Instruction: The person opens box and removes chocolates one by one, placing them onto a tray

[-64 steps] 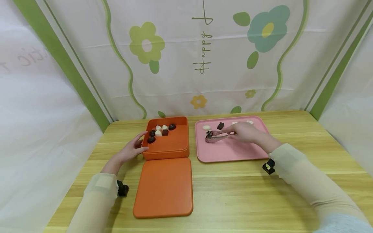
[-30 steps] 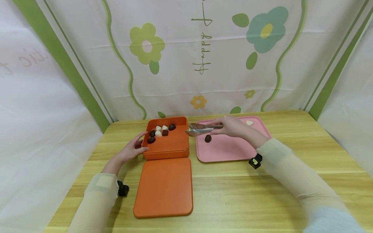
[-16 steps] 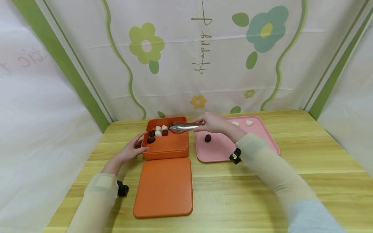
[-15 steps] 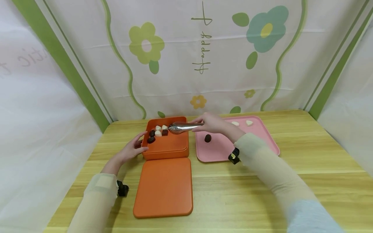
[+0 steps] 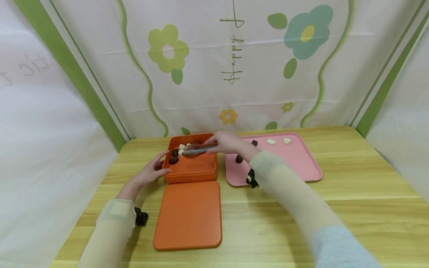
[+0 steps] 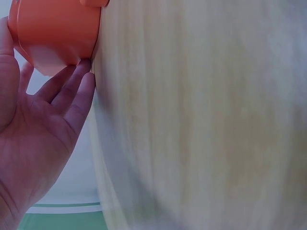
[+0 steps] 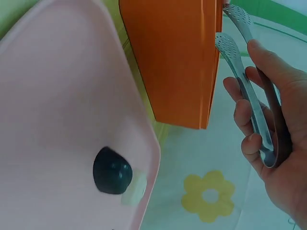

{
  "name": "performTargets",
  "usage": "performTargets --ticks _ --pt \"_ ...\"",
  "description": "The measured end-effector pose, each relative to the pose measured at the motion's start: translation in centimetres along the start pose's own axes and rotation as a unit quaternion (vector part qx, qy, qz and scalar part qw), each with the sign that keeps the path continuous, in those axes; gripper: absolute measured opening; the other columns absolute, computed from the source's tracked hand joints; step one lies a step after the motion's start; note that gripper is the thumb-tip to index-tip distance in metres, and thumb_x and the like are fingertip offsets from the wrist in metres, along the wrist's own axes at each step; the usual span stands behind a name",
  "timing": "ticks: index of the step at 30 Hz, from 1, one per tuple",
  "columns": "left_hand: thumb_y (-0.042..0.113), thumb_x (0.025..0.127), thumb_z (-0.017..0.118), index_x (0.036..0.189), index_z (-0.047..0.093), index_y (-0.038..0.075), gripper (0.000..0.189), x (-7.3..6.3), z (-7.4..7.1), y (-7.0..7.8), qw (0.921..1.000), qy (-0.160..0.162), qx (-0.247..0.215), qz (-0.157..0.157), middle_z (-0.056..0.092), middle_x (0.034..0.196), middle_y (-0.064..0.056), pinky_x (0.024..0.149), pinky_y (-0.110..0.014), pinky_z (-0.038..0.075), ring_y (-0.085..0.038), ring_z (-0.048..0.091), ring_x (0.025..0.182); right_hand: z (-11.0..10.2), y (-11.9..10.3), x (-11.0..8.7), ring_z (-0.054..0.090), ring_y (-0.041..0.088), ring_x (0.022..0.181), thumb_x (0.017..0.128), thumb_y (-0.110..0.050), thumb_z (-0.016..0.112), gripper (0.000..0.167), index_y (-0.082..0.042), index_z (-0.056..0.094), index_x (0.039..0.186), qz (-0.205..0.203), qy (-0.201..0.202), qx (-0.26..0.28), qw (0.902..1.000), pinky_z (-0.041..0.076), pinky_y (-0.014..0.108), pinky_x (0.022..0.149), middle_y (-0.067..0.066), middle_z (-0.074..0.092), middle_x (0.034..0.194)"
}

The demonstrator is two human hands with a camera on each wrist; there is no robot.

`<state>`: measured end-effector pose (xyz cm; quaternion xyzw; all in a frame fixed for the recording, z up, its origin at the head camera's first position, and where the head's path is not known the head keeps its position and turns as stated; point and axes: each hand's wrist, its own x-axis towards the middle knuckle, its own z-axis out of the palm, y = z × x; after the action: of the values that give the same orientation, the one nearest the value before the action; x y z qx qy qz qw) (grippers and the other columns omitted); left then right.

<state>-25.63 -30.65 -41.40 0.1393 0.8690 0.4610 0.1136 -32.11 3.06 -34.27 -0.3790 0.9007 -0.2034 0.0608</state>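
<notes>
My right hand holds metal tongs with perforated tips, reaching over the open orange box. The tongs' arms stand apart in the right wrist view; whether a piece lies at their tips I cannot tell. Dark chocolates and white chocolates lie in the box, partly hidden behind the tongs. My left hand rests against the box's left side, fingers spread and fairly straight, thumb at the front corner. The left wrist view has its fingertips touching the box wall.
Right of the box is a pink tray with white pieces, a dark square piece and a round dark piece. An orange lid lies flat before the box. A patterned curtain stands behind the table.
My right hand has carried the tongs left from the tray to over the box. The tongs looked closed half a second ago and are now spread. My left hand has stayed still.
</notes>
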Motion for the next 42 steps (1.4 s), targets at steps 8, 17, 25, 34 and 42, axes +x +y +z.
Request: performTargets --ticks 8,17,25,34,42 --pt "0.02 0.097 0.062 0.157 0.015 0.015 0.076 0.1 -0.2 0.1 0.9999 -0.006 -0.011 -0.008 0.03 0.147 -0.035 0.107 -0.059 0.027 -0.046 0.032 0.135 1.0 -1.7 2.3 0.062 0.015 0.099 0.087 -0.038 0.073 0.041 -0.02 0.07 0.124 0.004 -0.018 -0.037 0.9991 0.048 0.032 0.084 -0.003 0.068 0.116" --pt "0.021 0.098 0.061 0.158 0.014 0.018 0.076 0.1 -0.3 0.1 0.9998 -0.011 -0.012 -0.006 0.027 0.149 -0.034 0.108 -0.059 0.025 -0.046 0.028 0.137 2.3 -2.8 3.5 0.06 0.016 0.102 0.088 -0.035 0.073 0.041 -0.021 0.068 0.126 0.019 -0.033 -0.045 0.9983 0.047 0.035 0.09 -0.003 0.066 0.12" --pt "0.021 0.098 0.062 0.158 0.014 0.018 0.077 0.1 -0.4 0.0 0.9999 -0.012 -0.008 -0.003 0.022 0.152 -0.033 0.107 -0.06 0.025 -0.047 0.026 0.138 3.2 -3.1 4.1 0.059 0.02 0.111 0.089 -0.038 0.071 0.041 -0.022 0.067 0.127 0.012 -0.036 -0.079 0.9962 0.045 0.037 0.095 -0.003 0.064 0.126" --pt "0.018 0.098 0.061 0.157 0.014 0.013 0.076 0.0 -0.3 0.3 0.9999 -0.013 -0.005 0.006 0.019 0.153 -0.032 0.107 -0.06 0.026 -0.049 0.024 0.138 3.9 -2.8 4.8 0.057 0.02 0.113 0.089 -0.04 0.071 0.041 -0.024 0.068 0.127 0.017 -0.032 -0.091 0.9952 0.043 0.037 0.097 -0.005 0.063 0.126" --pt "0.02 0.098 0.062 0.157 0.014 0.016 0.076 0.1 -0.3 0.1 0.9998 -0.014 -0.011 -0.001 0.02 0.154 -0.03 0.107 -0.06 0.025 -0.047 0.025 0.138 4.2 -3.0 5.1 0.055 0.022 0.113 0.089 -0.038 0.071 0.041 -0.022 0.067 0.128 0.013 -0.033 -0.083 0.9959 0.042 0.038 0.098 -0.002 0.063 0.126"
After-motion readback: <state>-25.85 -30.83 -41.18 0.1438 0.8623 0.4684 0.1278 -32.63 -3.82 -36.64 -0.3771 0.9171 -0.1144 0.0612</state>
